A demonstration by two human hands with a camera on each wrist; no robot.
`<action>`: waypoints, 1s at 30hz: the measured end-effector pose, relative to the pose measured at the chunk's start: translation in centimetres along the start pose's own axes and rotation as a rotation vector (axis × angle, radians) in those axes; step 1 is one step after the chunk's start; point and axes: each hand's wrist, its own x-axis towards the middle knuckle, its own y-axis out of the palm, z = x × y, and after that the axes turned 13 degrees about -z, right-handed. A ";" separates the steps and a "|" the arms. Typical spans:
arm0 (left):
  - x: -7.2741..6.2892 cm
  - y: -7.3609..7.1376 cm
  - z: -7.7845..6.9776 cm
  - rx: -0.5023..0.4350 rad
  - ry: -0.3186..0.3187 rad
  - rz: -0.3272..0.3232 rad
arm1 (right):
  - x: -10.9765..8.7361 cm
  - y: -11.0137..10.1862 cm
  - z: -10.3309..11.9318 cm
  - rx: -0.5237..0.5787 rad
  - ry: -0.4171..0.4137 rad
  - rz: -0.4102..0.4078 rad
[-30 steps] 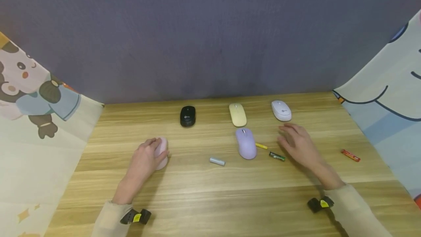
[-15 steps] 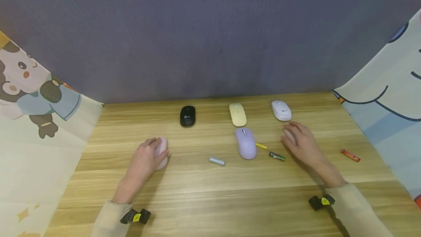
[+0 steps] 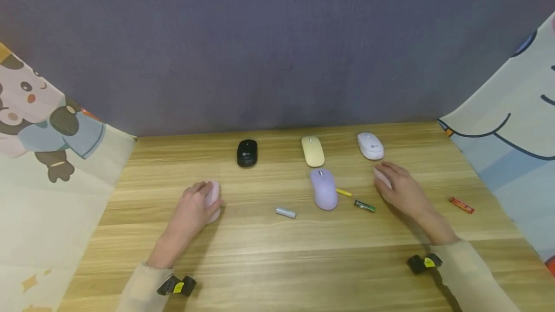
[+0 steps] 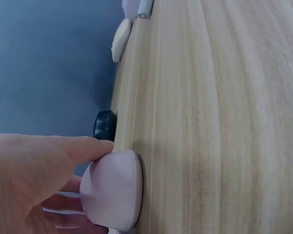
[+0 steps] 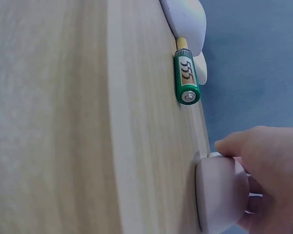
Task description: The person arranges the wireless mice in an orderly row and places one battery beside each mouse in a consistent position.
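My left hand (image 3: 184, 211) grips a pale pink computer mouse (image 3: 211, 195) on the left part of the table. In the left wrist view the thumb lies along one side of that pink mouse (image 4: 112, 190), the fingers behind it. My right hand (image 3: 404, 190) holds a second pale pinkish mouse (image 3: 383, 177), largely covered by the fingers, just in front of a white mouse (image 3: 370, 146). The right wrist view shows this held mouse (image 5: 222, 192) down at the wood, the thumb at its side. A green battery (image 5: 187, 77) lies nearby.
Along the back stand a black mouse (image 3: 247, 153) and a yellow mouse (image 3: 313, 151). A purple mouse (image 3: 324, 189) sits mid-table beside a yellow battery (image 3: 344, 192). A silver battery (image 3: 286, 213) lies left of it, a red battery (image 3: 461, 205) far right. A grey partition (image 3: 277, 52) rises behind.
My right hand has shifted slightly to the right, and the pinkish mouse now shows between its thumb and fingers. The left hand stays on its mouse.
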 end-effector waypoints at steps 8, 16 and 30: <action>0.2 0.0 0.0 -0.005 -0.026 0.021 | 0.0 -0.2 0.2 -0.011 0.035 0.040; 0.4 0.4 0.0 -0.038 -0.052 0.014 | 0.0 -0.1 0.2 -0.014 0.031 0.031; 0.8 1.3 -1.3 -0.071 -0.034 -0.011 | -0.1 -0.1 0.1 0.007 0.026 0.010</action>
